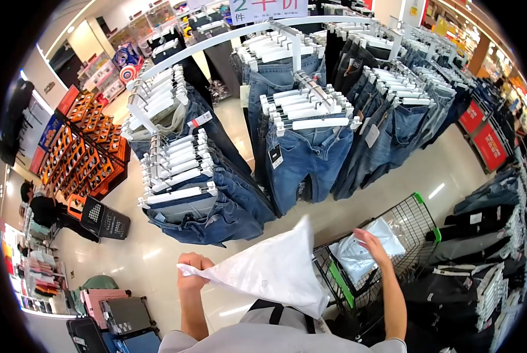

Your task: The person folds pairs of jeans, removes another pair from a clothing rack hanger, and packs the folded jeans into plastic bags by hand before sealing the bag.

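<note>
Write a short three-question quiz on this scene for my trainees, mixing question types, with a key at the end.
1. Which hand grips the white bag?
2. True or false: in the picture, the suitcases stand to the right of the cart.
3. What lies in the cart?
A. a shoe
B. a shiny package
C. a hanger

Key
1. The left hand, shut on one end of it.
2. False: they stand at the lower left, and the cart is to their right.
3. B
</note>
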